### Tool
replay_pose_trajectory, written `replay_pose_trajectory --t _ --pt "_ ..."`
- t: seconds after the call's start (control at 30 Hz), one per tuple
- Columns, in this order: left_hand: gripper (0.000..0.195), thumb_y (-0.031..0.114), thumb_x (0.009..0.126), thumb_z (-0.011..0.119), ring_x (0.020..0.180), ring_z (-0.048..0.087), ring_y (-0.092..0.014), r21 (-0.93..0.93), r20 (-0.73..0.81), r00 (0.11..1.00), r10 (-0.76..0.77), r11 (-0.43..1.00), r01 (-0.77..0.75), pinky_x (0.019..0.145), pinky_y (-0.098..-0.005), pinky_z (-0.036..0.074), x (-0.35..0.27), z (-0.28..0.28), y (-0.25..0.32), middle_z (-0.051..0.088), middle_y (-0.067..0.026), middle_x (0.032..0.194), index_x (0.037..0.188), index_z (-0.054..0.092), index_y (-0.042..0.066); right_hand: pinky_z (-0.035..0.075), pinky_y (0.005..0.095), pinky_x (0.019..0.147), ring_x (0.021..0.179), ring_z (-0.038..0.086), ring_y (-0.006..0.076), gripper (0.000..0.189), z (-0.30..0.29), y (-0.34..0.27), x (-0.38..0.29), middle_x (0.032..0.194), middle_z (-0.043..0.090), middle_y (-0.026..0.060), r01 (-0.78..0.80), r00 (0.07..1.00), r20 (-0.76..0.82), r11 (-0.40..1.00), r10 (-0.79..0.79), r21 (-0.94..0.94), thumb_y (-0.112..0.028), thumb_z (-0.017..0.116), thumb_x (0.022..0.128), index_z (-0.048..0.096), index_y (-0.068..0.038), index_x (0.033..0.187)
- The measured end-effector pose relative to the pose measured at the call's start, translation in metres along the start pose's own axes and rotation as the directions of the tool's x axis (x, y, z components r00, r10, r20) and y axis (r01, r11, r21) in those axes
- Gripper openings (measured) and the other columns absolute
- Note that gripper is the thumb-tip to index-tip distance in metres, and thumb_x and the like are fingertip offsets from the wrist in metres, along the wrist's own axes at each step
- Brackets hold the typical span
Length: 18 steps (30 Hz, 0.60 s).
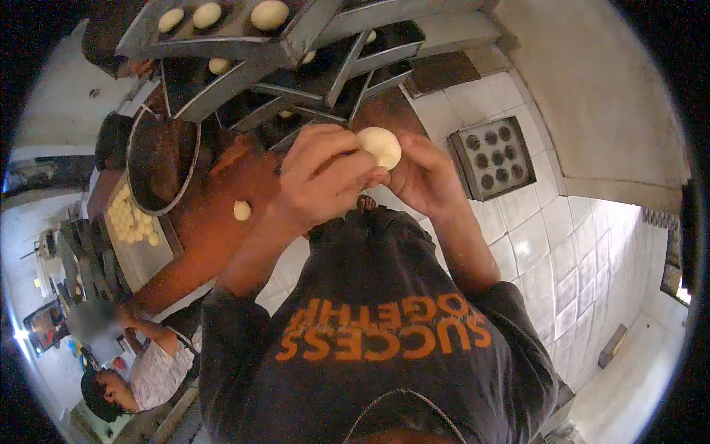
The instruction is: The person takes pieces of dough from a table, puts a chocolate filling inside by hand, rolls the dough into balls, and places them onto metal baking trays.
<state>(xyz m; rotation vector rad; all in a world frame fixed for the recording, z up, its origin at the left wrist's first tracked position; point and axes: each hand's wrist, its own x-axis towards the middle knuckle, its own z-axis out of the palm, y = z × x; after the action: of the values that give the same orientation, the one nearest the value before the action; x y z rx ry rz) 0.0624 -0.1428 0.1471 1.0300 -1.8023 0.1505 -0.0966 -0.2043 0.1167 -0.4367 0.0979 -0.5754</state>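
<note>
A smooth, pale dough ball (380, 147) is held up before my chest, between the fingertips of both hands. My left hand (327, 172) grips it from the left with bent fingers, which hide its lower left part. From the right, the thumb and fingers of my right hand (424, 172) close on it. Another dough ball (242, 211) lies alone on the reddish-brown tabletop (194, 250), left of my left forearm. Beyond my hands, metal trays (222, 47) are stacked crosswise; several round dough balls (269, 14) sit spaced out in the top one.
A deep round metal basin (163, 161) stands on the table beside a tray (147, 266) with many small dough pieces (130, 216). Another person (161, 355) is at the table's left end. On the tiled floor (521, 250), right, is a square metal box (493, 158) with round holes.
</note>
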Motion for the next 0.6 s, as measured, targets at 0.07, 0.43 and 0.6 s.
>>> replay_pose_trajectory --t 0.07,0.43,0.6 --pt "0.022 0.013 0.057 0.073 0.076 0.052 -0.022 0.023 0.037 0.999 0.001 1.0 -0.002 0.06 -0.0294 0.045 -0.002 -0.007 0.0 0.053 -0.0049 0.084 0.076 0.063 0.01 0.05 0.0384 0.079 0.095 0.056 0.0258 0.032 -0.002 0.01 0.003 0.106 0.055 0.016 -0.003 0.998 -0.06 1.0 0.004 0.003 -0.02 0.047 0.086 0.049 0.004 0.108" --pt "0.024 0.01 0.058 0.071 0.07 0.054 -0.022 0.131 0.078 0.994 -0.079 0.989 0.069 0.059 -0.0304 0.046 -0.042 -0.045 -0.022 0.055 -0.0063 0.082 0.079 0.061 0.007 0.049 0.0348 0.081 0.097 0.055 0.0238 0.032 -0.001 0.059 0.032 0.109 0.053 0.0138 -0.129 0.989 -0.065 0.988 0.134 0.083 -0.016 0.045 0.087 0.046 0.003 0.113" --pt "0.027 0.002 0.066 0.066 0.083 0.058 -0.023 -0.045 0.126 0.805 -0.58 0.807 0.588 0.067 -0.0304 0.048 -0.065 -0.066 -0.01 0.057 -0.0092 0.09 0.093 0.06 0.005 0.048 0.0364 0.082 0.096 0.055 0.0245 0.029 -0.001 0.094 0.043 0.107 0.054 0.0135 -0.185 0.949 -0.23 0.971 0.217 0.154 -0.015 0.046 0.086 0.048 0.002 0.109"
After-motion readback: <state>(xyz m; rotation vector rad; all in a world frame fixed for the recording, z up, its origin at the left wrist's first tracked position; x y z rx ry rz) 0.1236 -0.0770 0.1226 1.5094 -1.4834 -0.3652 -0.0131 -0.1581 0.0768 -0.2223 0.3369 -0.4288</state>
